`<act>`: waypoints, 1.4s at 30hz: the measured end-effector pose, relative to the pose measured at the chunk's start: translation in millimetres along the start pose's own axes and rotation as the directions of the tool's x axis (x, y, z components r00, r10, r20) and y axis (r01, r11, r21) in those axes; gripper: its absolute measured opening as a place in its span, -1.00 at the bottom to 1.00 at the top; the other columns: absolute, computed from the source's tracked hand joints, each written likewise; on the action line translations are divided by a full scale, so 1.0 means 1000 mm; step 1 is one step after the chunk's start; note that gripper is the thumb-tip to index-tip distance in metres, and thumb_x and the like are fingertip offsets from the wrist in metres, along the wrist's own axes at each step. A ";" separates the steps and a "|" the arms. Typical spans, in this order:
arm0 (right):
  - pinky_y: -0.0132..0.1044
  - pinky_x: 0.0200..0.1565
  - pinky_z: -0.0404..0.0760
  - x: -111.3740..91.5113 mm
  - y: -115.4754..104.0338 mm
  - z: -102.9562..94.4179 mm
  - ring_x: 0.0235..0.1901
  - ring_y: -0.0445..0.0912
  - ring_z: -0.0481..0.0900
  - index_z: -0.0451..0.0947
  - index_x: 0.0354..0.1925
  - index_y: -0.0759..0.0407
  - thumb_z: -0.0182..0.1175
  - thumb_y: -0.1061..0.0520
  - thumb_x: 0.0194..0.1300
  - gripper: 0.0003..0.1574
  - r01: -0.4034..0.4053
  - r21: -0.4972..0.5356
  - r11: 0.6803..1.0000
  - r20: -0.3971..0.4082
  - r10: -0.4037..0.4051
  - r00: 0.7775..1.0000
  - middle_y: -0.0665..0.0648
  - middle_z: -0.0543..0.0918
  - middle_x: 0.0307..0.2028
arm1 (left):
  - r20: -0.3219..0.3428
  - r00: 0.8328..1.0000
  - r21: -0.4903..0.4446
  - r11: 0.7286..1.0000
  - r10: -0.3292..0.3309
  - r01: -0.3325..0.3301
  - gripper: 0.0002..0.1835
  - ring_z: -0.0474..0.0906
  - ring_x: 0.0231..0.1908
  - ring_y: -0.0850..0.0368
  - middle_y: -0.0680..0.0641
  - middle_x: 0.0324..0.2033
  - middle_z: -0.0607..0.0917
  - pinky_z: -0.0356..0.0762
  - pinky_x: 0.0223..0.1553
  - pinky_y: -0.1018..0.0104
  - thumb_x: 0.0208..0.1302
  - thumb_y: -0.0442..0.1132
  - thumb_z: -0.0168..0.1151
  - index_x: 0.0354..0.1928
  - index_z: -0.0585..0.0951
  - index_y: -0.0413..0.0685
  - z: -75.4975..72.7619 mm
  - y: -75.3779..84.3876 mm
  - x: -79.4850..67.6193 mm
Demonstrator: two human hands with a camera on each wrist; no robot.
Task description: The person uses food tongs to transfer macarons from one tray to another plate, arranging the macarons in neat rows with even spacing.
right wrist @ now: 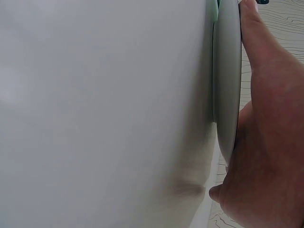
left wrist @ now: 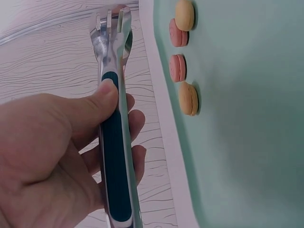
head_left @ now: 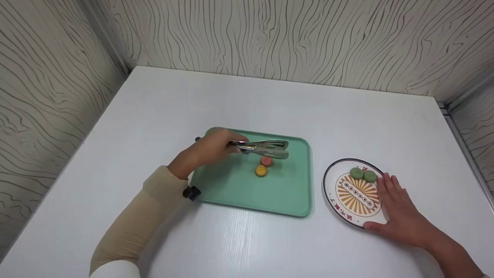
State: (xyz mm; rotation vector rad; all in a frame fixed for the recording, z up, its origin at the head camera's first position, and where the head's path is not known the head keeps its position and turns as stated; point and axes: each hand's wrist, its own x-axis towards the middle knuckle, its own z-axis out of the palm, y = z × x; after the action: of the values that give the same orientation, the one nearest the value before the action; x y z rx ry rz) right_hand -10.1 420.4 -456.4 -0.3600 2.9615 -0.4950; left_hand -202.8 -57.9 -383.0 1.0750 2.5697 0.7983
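My left hand (head_left: 216, 146) grips a pair of metal tongs (head_left: 272, 153) above the green tray. In the left wrist view, thumb and fingers wrap the dark handle (left wrist: 117, 161); the tong ends stand slightly apart with nothing visible between them. Close below them in the head view lie a pink macaron (head_left: 266, 161) and a yellow macaron (head_left: 261, 170). Several pink and yellow macarons show in the left wrist view. With fingers extended and thumb spread, my right hand (head_left: 401, 216) rests against the right rim of a round plate (head_left: 334, 175). Two green macarons (head_left: 363, 175) sit on it.
The green tray (head_left: 251, 195) lies mid-table, with the plate a short way to its right. A wood-grain patterned wall (head_left: 270, 38) rises behind the white table (head_left: 239, 247), and similar panels stand at both sides.
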 end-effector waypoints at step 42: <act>-0.34 0.38 -0.66 -0.002 0.006 0.004 0.56 0.12 -0.59 -0.37 0.58 0.41 0.46 -0.27 0.14 0.59 0.046 -0.014 0.999 -0.036 -0.046 0.998 0.47 -0.33 0.57 | 0.051 0.997 -0.066 0.996 0.066 -0.063 -0.67 0.64 0.02 0.21 -0.02 0.04 0.75 0.59 0.04 0.29 0.45 -0.39 0.21 0.20 0.67 -0.09 0.021 0.027 0.034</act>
State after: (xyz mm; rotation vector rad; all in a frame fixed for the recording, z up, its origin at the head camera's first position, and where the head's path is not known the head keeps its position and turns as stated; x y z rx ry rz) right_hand -9.3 425.1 -461.8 -0.4260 2.9986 -0.4933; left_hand -202.2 -10.1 -385.5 1.1496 2.4601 0.8499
